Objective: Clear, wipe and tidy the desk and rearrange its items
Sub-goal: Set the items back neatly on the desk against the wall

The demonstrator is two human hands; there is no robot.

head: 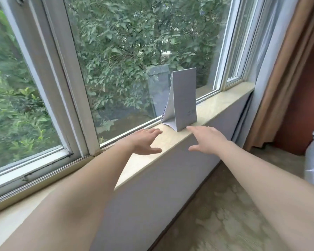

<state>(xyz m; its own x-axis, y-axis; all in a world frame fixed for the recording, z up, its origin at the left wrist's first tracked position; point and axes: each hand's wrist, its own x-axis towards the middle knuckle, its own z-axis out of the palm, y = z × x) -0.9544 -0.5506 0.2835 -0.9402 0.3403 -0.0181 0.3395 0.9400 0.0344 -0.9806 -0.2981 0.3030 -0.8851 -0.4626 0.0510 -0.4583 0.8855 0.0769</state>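
**Both hands close in on the folded card at the window**

Here we are at the windowsill, right of centre in the frame, where a pale folded card stands tent-like, its back edge close to the glass. The left hand hovers over the sill just left of the card, grip spread wide, holding nothing. The right hand hangs just in front of it, fingers fanned, also empty. Neither touches it yet.

The risk, I'd say: the card looks light and loosely folded, so a one-sided nudge could tip it against the pane or slide it off the narrow ledge to the floor.

The sill is smooth cream stone. A brown curtain hangs at upper right, patterned carpet lies below, green leaves fill the window. No desk in sight.
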